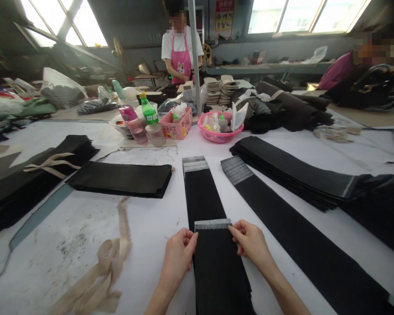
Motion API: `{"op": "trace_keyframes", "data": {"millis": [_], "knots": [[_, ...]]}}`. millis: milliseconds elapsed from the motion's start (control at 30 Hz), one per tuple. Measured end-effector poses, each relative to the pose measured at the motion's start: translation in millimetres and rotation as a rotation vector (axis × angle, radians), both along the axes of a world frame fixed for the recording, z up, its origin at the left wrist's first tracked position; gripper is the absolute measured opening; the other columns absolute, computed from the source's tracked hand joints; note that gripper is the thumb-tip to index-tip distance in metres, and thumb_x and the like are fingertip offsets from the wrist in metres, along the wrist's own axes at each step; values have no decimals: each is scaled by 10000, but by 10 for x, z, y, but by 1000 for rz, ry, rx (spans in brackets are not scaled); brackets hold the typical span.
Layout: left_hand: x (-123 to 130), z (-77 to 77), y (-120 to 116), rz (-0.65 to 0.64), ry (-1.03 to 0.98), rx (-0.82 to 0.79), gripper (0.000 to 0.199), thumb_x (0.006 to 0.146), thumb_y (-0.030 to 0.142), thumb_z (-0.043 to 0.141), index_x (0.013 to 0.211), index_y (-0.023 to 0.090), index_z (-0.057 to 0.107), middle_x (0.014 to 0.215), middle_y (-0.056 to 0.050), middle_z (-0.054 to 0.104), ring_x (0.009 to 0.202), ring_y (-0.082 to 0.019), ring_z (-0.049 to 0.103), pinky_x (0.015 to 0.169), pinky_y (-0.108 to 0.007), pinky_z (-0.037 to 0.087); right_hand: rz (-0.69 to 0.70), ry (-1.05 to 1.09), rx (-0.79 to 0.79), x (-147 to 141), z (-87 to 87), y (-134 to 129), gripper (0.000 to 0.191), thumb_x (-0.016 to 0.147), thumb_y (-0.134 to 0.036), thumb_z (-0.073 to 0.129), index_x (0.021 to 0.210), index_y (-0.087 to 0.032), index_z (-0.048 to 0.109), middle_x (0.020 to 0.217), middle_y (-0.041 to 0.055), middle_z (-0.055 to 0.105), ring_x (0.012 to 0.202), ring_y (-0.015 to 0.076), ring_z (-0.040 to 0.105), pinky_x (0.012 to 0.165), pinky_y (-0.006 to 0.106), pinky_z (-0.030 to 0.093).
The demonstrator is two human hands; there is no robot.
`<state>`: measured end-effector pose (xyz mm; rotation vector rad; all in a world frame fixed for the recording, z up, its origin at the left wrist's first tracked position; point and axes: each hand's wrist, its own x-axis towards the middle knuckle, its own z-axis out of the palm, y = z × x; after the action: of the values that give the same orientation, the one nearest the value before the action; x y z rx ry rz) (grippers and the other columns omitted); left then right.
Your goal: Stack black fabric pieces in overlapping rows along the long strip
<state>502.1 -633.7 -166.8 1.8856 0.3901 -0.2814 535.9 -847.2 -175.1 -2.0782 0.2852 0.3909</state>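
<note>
A black fabric strip with a grey band along its far end lies in front of me, over other dark strips. My left hand pinches its far left corner, and my right hand pinches the far right corner. Beneath and beyond it runs another black strip, whose far end shows stepped grey edges. To the right, a long fan of overlapped black strips stretches toward me, with several grey edges at its far end.
Black stacks lie on the white table: a short pile at left, a tied bundle and a long pile at right. Beige cloth ties lie near left. Behind stand a pink basket, a metal pole and a person.
</note>
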Motion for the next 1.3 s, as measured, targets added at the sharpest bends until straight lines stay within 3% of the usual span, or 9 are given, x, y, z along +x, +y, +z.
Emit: {"op": "trace_keyframes", "data": {"millis": [467, 1300], "knots": [[14, -42, 22, 5, 9, -11, 323, 844, 469, 492, 687, 187, 494, 467, 67, 516, 257, -63, 413, 259, -154, 209, 33, 48, 41, 60, -22, -14, 280, 836, -425, 509, 699, -182, 538, 579, -16, 656, 322, 89, 552, 302, 161, 307], [44, 12, 2, 23, 28, 16, 260, 824, 398, 508, 673, 187, 494, 460, 67, 511, 255, -58, 403, 253, -153, 205, 2, 47, -31, 89, 31, 16, 246, 814, -386, 553, 666, -190, 559, 547, -19, 655, 322, 87, 537, 336, 176, 307]]}}
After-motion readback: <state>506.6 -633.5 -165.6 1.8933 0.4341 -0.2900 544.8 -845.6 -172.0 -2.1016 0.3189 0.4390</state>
